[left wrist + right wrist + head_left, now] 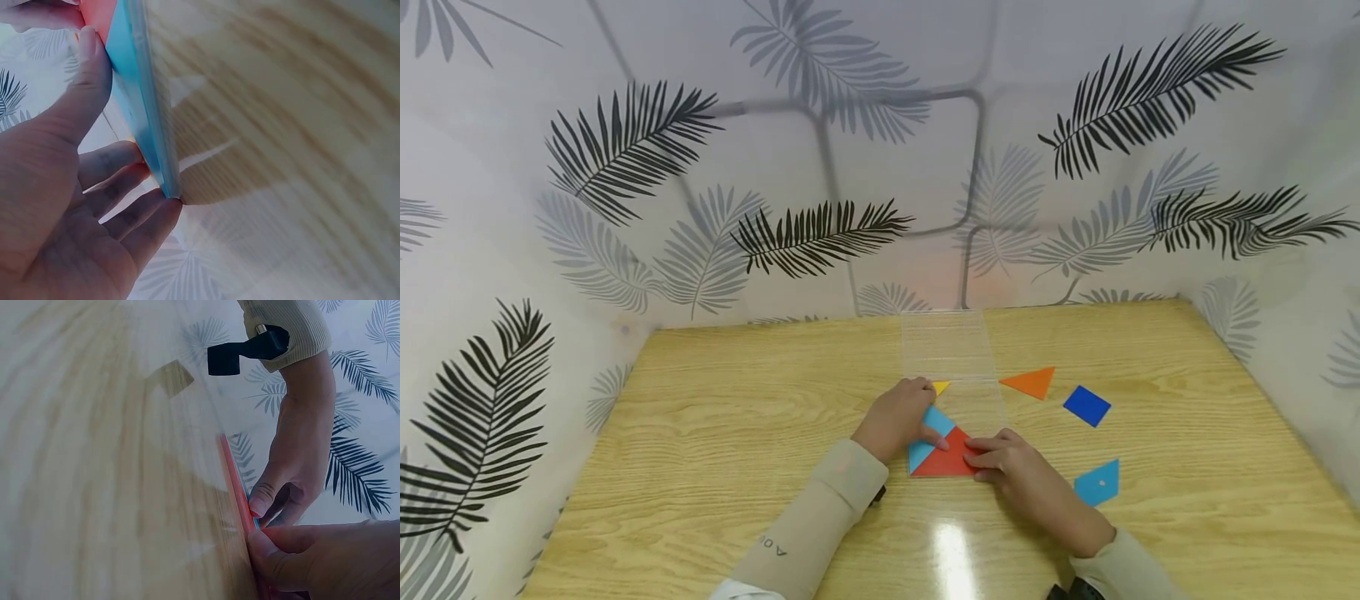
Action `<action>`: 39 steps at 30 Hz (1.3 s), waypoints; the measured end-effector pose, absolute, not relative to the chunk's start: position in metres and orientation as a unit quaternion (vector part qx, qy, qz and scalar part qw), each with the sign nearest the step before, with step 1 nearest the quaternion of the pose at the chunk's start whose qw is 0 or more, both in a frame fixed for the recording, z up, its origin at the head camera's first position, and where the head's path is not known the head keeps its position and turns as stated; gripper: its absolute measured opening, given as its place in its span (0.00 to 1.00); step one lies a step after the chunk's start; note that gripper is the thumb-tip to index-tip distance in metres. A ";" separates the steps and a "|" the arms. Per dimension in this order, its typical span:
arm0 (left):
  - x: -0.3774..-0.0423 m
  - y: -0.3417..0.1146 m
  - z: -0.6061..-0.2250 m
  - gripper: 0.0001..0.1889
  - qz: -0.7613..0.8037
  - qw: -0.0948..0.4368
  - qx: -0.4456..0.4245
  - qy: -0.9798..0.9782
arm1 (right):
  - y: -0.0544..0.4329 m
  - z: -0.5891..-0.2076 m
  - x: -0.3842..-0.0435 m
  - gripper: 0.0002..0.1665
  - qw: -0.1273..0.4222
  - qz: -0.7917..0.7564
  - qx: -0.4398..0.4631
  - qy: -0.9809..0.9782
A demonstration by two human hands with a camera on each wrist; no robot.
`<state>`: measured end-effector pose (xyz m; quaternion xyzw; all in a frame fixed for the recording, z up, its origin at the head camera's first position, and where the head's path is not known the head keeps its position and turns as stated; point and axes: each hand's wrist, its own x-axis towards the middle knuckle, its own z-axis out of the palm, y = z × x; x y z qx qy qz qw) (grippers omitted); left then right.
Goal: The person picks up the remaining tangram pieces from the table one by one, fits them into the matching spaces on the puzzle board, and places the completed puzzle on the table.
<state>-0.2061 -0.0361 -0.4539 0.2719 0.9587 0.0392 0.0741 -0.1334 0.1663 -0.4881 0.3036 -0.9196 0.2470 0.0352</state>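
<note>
In the head view, the right hand (pixel 1017 471), fingers extended, is pressing the red piece (pixel 953 461), whose corner is pointing away, in the clear case (pixel 981 404). The unclenched left hand (pixel 901 421) is touching the light blue piece (pixel 942 418); the case is running lengthwise away.

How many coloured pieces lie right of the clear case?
3: an orange triangle beside the case, a blue square farther right, a light-blue piece beside the right hand. Others may be hidden.

Left sleeve (pixel 808 521): short dark lettering (pixel 773 547), "A" legible, rest too small to tell.
</note>
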 end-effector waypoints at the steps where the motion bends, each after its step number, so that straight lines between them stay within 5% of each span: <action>1: -0.206 -0.036 -0.454 0.39 0.038 0.072 0.271 0.959 | 0.167 -0.489 -0.134 0.16 0.039 0.246 0.307 -0.919; 20: -0.197 -0.028 -0.462 0.40 -0.015 0.011 0.254 0.967 | 0.166 -0.490 -0.131 0.15 0.063 0.248 0.309 -0.916; 39: -0.200 -0.019 -0.465 0.41 -0.045 0.050 0.214 0.974 | 0.171 -0.493 -0.125 0.16 0.093 0.252 0.334 -0.904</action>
